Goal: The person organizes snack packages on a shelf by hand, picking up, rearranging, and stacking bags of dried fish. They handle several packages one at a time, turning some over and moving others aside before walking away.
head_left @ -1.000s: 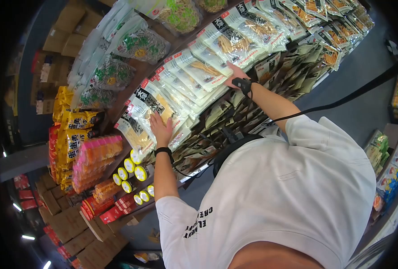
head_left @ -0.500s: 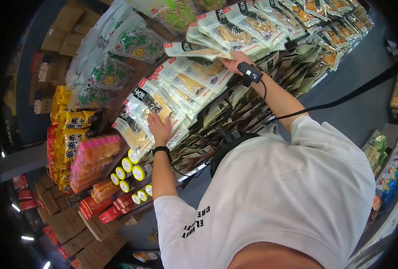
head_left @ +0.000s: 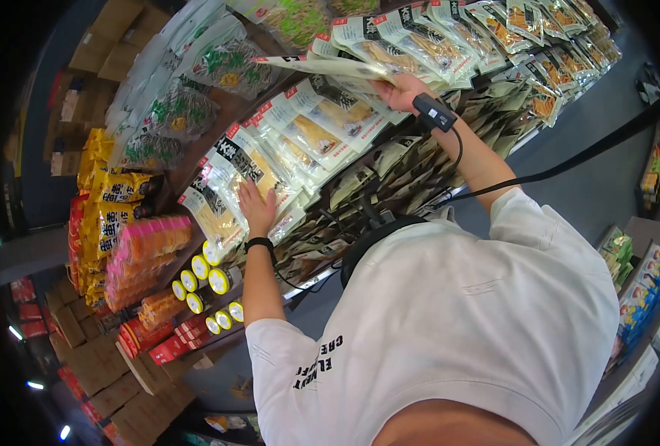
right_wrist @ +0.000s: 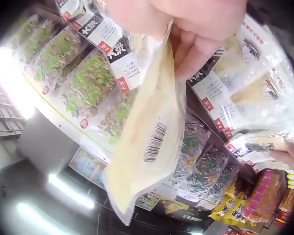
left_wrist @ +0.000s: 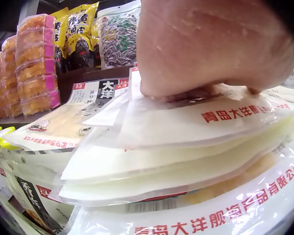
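My right hand pinches the near edge of a flat plastic packet of dried seafood, raised and tilted above the shelf. In the right wrist view the held packet shows its pale back with a barcode, gripped between thumb and fingers. My left hand rests with extended fingers on a pile of similar packets. From the left wrist, that hand lies on top of several stacked packets with red print along their edges. Between the hands are more overlapping packets.
Bags with green print stand behind the packets, yellow bags and pink-edged boxes to the left. Yellow-rimmed jars sit near my left wrist. Dark packets line the lower front. A black cable crosses by my right arm.
My right hand has taken hold of a packet at its near edge and lifted it up and tilted it, uncovering other packets beneath. My left hand has stayed on its pile.
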`<state>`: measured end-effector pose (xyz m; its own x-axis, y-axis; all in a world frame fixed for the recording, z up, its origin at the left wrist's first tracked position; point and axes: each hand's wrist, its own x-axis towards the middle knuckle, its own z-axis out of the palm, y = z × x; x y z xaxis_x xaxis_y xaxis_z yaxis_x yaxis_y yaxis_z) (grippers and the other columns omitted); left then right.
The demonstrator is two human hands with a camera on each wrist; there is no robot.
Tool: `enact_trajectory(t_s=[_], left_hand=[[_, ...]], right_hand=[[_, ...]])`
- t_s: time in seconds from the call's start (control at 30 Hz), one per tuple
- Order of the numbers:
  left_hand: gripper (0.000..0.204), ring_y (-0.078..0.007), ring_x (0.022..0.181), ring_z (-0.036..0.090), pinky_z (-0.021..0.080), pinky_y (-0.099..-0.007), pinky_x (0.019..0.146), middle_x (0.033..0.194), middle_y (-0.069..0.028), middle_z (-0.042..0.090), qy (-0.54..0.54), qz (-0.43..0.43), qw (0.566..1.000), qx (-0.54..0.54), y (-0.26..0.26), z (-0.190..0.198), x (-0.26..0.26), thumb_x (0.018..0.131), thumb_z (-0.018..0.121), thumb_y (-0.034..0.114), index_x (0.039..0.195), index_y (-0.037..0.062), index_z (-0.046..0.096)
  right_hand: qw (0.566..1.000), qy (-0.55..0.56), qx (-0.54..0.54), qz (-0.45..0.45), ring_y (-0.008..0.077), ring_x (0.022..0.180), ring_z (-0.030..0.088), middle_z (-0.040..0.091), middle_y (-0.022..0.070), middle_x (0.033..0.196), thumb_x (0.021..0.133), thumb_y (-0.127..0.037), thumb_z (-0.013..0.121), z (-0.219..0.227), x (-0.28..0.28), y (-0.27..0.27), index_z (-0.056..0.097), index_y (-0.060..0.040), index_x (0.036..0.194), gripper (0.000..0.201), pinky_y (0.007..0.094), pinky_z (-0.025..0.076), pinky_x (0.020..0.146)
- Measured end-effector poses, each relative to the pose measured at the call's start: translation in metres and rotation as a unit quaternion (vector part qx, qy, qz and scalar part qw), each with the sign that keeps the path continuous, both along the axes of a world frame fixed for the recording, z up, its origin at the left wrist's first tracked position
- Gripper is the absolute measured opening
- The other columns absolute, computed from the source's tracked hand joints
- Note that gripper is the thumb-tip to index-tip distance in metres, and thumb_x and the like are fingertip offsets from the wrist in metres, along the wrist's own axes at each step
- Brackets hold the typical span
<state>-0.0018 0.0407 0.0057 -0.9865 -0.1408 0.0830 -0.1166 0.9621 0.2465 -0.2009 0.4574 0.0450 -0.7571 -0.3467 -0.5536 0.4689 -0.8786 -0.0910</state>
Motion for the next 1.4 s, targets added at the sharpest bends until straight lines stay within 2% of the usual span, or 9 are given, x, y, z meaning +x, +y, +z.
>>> enact_trajectory(t_s=[0.37, 0.47, 0.5, 0.57, 0.67, 0.77, 1.0, 1.1, 1.4], left_hand=[[0.066, -0.0423, 0.126, 0.029, 0.024, -0.0396, 0.105, 0.135, -0.0286, 0.031, 0.042, -0.023, 0.999, 0.024, 0.020, 0.040, -0.011, 0.083, 0.058, 0.031, 0.132, -0.0056, 0.031], [0.064, -0.0402, 0.125, 0.032, 0.026, -0.0378, 0.104, 0.132, -0.0290, 0.034, 0.067, 0.004, 0.959, 0.276, 0.074, 0.082, -0.007, 0.085, 0.056, 0.028, 0.130, -0.0097, 0.029], [0.069, -0.0389, 0.126, 0.030, 0.025, -0.0418, 0.104, 0.134, -0.0273, 0.032, 0.017, 0.046, 0.861, 0.506, 0.086, 0.089, -0.007, 0.086, 0.053, 0.036, 0.132, -0.0080, 0.027], [0.079, -0.0362, 0.128, 0.027, 0.024, -0.0498, 0.104, 0.138, -0.0239, 0.028, -0.070, 0.120, 0.502, 0.854, 0.106, 0.103, -0.008, 0.086, 0.046, 0.052, 0.135, -0.0047, 0.022], [0.086, -0.0400, 0.128, 0.025, 0.021, -0.0552, 0.104, 0.141, -0.0210, 0.023, -0.043, 0.166, 0.414, 0.894, 0.138, 0.117, -0.006, 0.083, 0.042, 0.062, 0.136, -0.0014, 0.020], [0.081, -0.0406, 0.127, 0.025, 0.020, -0.0557, 0.104, 0.138, -0.0221, 0.026, 0.007, 0.115, 0.436, 0.893, 0.154, 0.111, -0.009, 0.084, 0.042, 0.060, 0.134, -0.0004, 0.024], [0.031, -0.0316, 0.102, 0.053, 0.045, -0.0467, 0.090, 0.111, -0.0166, 0.051, 0.008, 0.251, 0.548, 0.798, 0.147, 0.057, -0.049, 0.083, 0.041, -0.003, 0.114, -0.0030, 0.042], [0.031, -0.0304, 0.101, 0.054, 0.046, -0.0454, 0.090, 0.108, -0.0160, 0.051, 0.011, 0.243, 0.584, 0.774, 0.165, 0.064, -0.057, 0.081, 0.040, -0.007, 0.111, -0.0036, 0.042], [0.031, -0.0320, 0.107, 0.051, 0.039, -0.0448, 0.097, 0.114, -0.0196, 0.051, -0.055, 0.214, 0.548, 0.807, 0.163, 0.061, -0.076, 0.086, 0.036, 0.002, 0.116, -0.0077, 0.040]], right_hand=[[0.997, -0.019, 0.003, 0.069, 0.0316, 0.103, 0.054, 0.048, 0.0160, 0.119, 0.092, -0.008, 0.040, 0.030, 0.062, -0.042, 0.036, 0.0006, 0.118, 0.028, 0.0457, 0.047, 0.089], [0.993, 0.014, -0.015, 0.118, 0.0315, 0.105, 0.053, 0.048, 0.0163, 0.121, 0.092, -0.008, 0.038, 0.002, 0.075, -0.056, 0.036, 0.0011, 0.120, 0.029, 0.0462, 0.045, 0.092], [0.986, 0.039, -0.017, 0.158, 0.0309, 0.106, 0.052, 0.047, 0.0164, 0.122, 0.093, -0.008, 0.038, -0.006, 0.079, -0.061, 0.035, 0.0009, 0.121, 0.030, 0.0455, 0.044, 0.093], [0.976, 0.063, -0.023, 0.206, 0.0303, 0.108, 0.051, 0.046, 0.0166, 0.124, 0.093, -0.008, 0.038, -0.012, 0.089, -0.068, 0.034, 0.0007, 0.122, 0.031, 0.0449, 0.043, 0.093], [0.973, 0.089, 0.001, 0.213, 0.0290, 0.110, 0.051, 0.046, 0.0164, 0.125, 0.092, -0.009, 0.041, -0.011, 0.105, -0.069, 0.034, 0.0002, 0.124, 0.034, 0.0438, 0.044, 0.093], [0.972, 0.037, -0.039, 0.230, 0.0291, 0.113, 0.048, 0.045, 0.0162, 0.125, 0.092, -0.009, 0.042, -0.031, 0.107, -0.057, 0.034, 0.0002, 0.125, 0.036, 0.0447, 0.041, 0.095], [0.972, 0.030, -0.090, 0.214, 0.0303, 0.118, 0.043, 0.043, 0.0180, 0.128, 0.093, -0.023, 0.039, -0.064, 0.103, -0.008, 0.034, 0.0007, 0.126, 0.041, 0.0453, 0.031, 0.102], [0.972, -0.147, -0.039, 0.178, 0.0305, 0.121, 0.039, 0.036, 0.0177, 0.132, 0.092, -0.021, 0.038, -0.069, 0.087, 0.027, 0.032, 0.0002, 0.128, 0.042, 0.0443, 0.030, 0.103], [0.984, -0.155, 0.036, 0.076, 0.0319, 0.119, 0.039, 0.039, 0.0184, 0.129, 0.090, -0.031, 0.050, -0.057, 0.055, 0.043, 0.026, -0.0031, 0.133, 0.057, 0.0469, 0.029, 0.103]])
